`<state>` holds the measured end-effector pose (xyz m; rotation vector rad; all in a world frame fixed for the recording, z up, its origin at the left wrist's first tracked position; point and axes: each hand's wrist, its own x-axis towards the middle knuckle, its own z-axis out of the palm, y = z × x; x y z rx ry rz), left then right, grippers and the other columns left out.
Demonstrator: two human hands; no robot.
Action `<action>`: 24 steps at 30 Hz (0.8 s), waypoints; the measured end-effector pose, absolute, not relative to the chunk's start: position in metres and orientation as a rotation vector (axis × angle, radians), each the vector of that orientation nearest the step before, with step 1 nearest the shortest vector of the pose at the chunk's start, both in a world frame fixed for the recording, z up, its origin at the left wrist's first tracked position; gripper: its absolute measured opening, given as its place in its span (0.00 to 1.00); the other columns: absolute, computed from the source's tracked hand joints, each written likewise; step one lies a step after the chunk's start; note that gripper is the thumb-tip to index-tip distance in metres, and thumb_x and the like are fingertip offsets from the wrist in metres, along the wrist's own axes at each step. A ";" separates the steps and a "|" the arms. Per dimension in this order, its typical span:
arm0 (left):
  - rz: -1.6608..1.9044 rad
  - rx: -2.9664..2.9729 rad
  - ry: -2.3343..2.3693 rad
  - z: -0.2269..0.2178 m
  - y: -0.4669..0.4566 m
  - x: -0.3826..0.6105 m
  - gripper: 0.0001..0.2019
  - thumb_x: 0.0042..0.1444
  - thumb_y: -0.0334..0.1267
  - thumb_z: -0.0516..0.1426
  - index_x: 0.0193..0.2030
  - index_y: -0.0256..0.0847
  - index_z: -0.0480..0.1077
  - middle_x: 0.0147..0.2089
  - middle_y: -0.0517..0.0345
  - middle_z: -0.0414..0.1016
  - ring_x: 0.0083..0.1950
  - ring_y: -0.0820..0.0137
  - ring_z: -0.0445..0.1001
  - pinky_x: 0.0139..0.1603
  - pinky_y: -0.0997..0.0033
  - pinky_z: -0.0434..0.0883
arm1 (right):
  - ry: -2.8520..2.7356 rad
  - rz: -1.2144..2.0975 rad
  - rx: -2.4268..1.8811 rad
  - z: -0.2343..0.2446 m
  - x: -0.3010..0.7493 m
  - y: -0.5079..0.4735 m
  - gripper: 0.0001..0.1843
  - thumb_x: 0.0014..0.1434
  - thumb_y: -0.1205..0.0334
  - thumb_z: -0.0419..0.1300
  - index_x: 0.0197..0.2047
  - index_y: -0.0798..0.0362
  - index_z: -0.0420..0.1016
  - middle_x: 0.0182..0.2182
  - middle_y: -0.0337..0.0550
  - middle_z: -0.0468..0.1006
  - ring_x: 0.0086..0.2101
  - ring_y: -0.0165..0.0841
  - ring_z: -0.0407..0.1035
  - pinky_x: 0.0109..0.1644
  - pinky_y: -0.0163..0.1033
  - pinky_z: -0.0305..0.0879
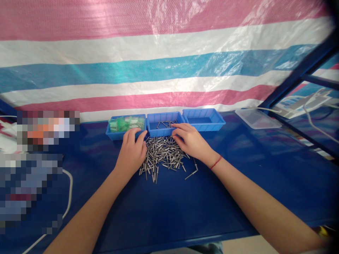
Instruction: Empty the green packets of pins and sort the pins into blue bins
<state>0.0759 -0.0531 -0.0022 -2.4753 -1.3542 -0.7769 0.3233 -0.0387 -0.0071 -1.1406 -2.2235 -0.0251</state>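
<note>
A loose pile of silver blind rivets (165, 153) lies on the blue tabletop in front of three blue bins. My left hand (132, 150) rests at the pile's left edge, fingers apart and slightly curled, with nothing visible in it. Over the pile's upper right, my right hand (189, 141) reaches to the front rim of the middle bin (161, 132), fingers bent but apart. I make out nothing held there, though its palm side is hidden. A few rivets lie inside the middle bin. In the left bin (112, 135) are green and clear plastic packets.
To the right is another blue bin (203, 123), then a clear plastic lid (258, 119). A white cable (71, 187) runs along the left beside blurred-out areas. A striped sheet (159, 70) hangs behind, and a dark blue frame (293, 79) stands at right.
</note>
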 end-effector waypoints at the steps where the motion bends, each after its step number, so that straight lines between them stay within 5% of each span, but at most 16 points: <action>1: -0.790 -2.499 -1.359 -0.003 -0.054 0.079 0.17 0.64 0.33 0.47 0.56 0.33 0.68 0.55 0.40 0.66 0.60 0.54 0.63 0.63 0.48 0.63 | -2.213 -0.022 -1.142 -0.007 0.324 -0.037 0.09 0.62 0.68 0.54 0.38 0.53 0.75 0.49 0.52 0.77 0.49 0.42 0.69 0.53 0.51 0.65; 11: -0.613 -2.681 -1.445 -0.020 -0.055 0.096 0.23 0.66 0.43 0.47 0.61 0.28 0.64 0.62 0.38 0.66 0.63 0.55 0.62 0.65 0.52 0.60 | -2.084 -0.093 -1.189 -0.003 0.327 -0.021 0.09 0.62 0.68 0.56 0.37 0.55 0.79 0.43 0.49 0.80 0.44 0.41 0.73 0.51 0.46 0.67; 24: -0.679 -2.835 -1.322 -0.017 -0.057 0.091 0.18 0.66 0.40 0.48 0.57 0.33 0.67 0.58 0.43 0.70 0.60 0.59 0.67 0.63 0.53 0.64 | -2.198 -0.075 -1.193 -0.007 0.325 -0.025 0.11 0.62 0.69 0.54 0.37 0.53 0.79 0.46 0.49 0.79 0.44 0.41 0.73 0.48 0.47 0.67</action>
